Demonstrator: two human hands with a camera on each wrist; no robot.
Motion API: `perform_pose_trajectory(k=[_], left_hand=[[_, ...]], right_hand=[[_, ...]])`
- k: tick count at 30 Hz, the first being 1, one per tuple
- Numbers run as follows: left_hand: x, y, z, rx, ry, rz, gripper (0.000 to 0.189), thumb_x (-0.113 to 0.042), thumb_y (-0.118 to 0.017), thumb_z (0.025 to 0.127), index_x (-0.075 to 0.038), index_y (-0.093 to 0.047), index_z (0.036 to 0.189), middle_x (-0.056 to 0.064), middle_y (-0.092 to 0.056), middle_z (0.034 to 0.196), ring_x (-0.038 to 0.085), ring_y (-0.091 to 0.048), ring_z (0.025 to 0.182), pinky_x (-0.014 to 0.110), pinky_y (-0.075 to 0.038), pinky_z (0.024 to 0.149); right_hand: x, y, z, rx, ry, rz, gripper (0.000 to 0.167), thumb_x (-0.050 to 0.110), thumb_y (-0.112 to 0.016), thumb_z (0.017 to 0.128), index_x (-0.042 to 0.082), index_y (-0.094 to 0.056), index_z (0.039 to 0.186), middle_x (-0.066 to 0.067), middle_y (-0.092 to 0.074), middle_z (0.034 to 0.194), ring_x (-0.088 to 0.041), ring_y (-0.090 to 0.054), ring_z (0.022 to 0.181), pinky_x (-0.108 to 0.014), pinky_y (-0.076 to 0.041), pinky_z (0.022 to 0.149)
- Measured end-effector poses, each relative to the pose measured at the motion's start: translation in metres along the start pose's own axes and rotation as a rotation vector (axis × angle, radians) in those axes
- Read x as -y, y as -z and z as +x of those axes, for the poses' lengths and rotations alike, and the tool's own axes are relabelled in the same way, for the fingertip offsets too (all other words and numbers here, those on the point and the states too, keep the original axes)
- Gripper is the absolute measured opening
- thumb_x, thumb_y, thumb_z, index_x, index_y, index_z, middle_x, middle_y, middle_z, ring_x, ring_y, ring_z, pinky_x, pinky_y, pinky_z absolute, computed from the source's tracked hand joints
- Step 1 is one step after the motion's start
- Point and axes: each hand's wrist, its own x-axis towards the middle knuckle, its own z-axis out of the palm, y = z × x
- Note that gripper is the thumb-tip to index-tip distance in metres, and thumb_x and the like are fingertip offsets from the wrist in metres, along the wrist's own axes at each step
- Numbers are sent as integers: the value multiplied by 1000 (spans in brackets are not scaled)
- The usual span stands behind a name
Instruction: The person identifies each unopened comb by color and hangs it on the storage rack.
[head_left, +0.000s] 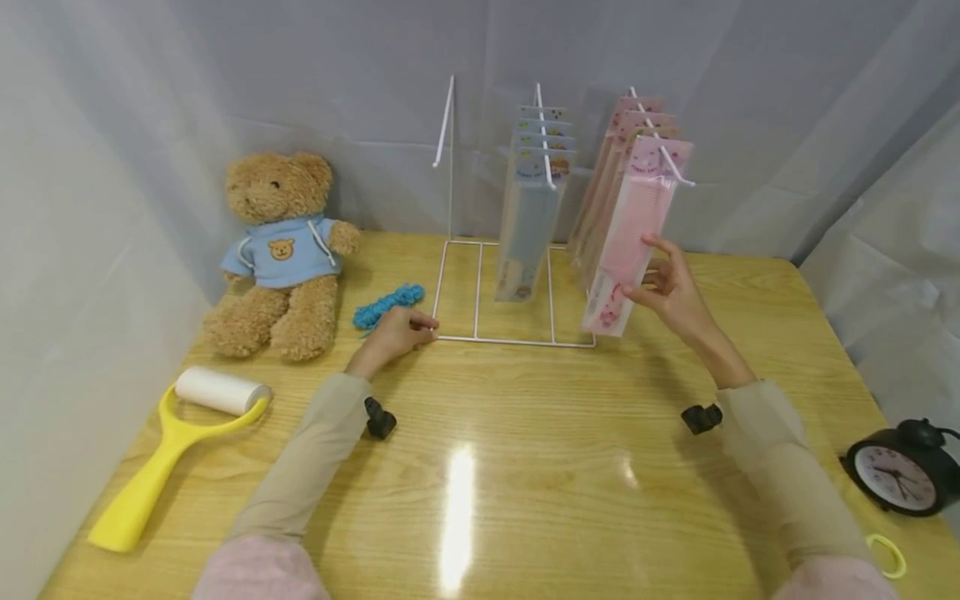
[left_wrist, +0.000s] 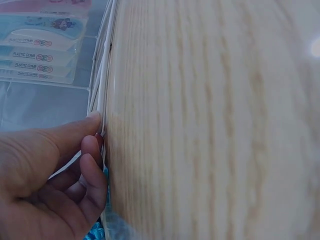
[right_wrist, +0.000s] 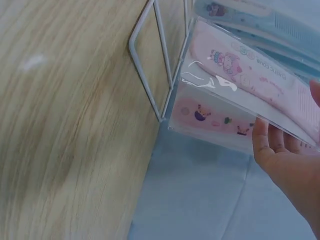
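Observation:
A white wire display rack (head_left: 517, 342) stands on the table with three upper hooks. My left hand (head_left: 397, 337) pinches the front left corner of its base; the left wrist view shows thumb and fingertips at the white wire. From the right hook hang several pink plastic comb packets, and my right hand (head_left: 670, 292) holds the front pink comb packet (head_left: 630, 233) by its right edge. That packet hangs tilted, its header still on the hook. In the right wrist view, fingers (right_wrist: 265, 140) reach behind it. Several blue comb packets (head_left: 528, 225) hang on the middle hook; the left hook is bare.
A teddy bear (head_left: 281, 250) in a blue hoodie sits at the left, beside a blue cord bundle (head_left: 388, 306). Nearer lies a yellow-handled lint roller (head_left: 161, 458). At the right edge are a black alarm clock (head_left: 896, 475) and a yellow ring (head_left: 887, 557). Grey curtains hang behind.

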Motion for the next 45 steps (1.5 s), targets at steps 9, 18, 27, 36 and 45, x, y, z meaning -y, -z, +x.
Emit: perform_pose_trajectory(k=[9,18,27,36,45], left_hand=[[-2,-1,-3,0,8,13,28,-12,-62,93,1,-66,117,19,-67,112,23,-64,87,29,-51,70],[-1,-3,-3,6,-6,12,28,-12,-61,93,2,-66,117,19,-66,114,25,-64,91,31,-52,73],[-2,-4,-3,2,-14,18,27,-11,-62,93,2,-66,117,19,-66,112,25,-64,91,31,-52,72],[-3,-3,-1,-4,-6,33,27,-11,-61,93,3,-66,116,19,-67,111,28,-63,98,34,-51,79],[-1,-2,0,-14,-17,53,28,-13,-61,94,2,-66,117,19,-67,112,28,-63,99,36,-51,80]], right_hand=[[-5,5,7,3,-88,-92,66,-10,-58,88,14,-31,143,-7,-46,113,-12,-57,96,-16,-49,80],[-16,12,5,9,-204,-211,72,-2,-58,91,13,-21,150,-22,-32,131,-29,-40,114,-27,-40,92],[-17,16,0,24,-243,-266,70,7,-58,94,16,-19,151,-27,-28,140,-40,-34,122,-31,-39,90],[-15,20,-10,-57,-317,-388,61,19,-58,96,8,-29,148,-17,-43,126,-19,-44,105,-31,-43,85],[-18,31,-25,-101,-325,-410,52,21,-54,98,0,-36,142,-18,-47,121,-3,-49,92,-12,-46,75]])
